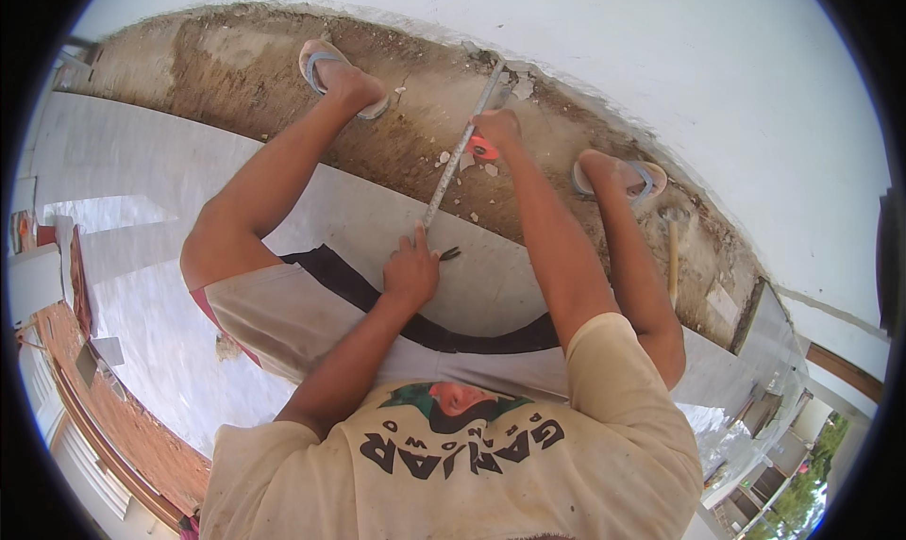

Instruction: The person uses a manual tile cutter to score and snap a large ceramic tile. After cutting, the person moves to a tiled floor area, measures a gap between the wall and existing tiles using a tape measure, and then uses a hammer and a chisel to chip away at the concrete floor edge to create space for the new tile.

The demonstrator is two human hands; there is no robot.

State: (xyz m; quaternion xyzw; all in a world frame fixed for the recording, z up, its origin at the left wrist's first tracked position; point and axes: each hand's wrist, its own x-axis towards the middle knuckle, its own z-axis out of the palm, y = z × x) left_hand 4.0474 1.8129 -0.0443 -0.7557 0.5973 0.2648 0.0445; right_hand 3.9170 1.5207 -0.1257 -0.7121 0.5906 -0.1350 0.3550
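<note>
My right hand [497, 127] is closed round a red tape measure [483, 148] above the dirt strip. A long, narrow, silvery measuring strip [460, 150] passes beside it, from the foot of the white wall to the grey tile edge. My left hand [412, 268] is over the tiles, its index finger stretched to the strip's near end and its other fingers curled. From that hand sticks out a dark two-pronged tool [451, 253], its kind unclear and mostly hidden by the hand.
Grey floor tiles [481, 271] border the trench of bare dirt [226, 68], where broken chips [467, 161] lie. A wooden-handled hammer [673, 252] rests by my right leg. My sandalled feet [342, 83] straddle the work spot below the white wall [661, 49].
</note>
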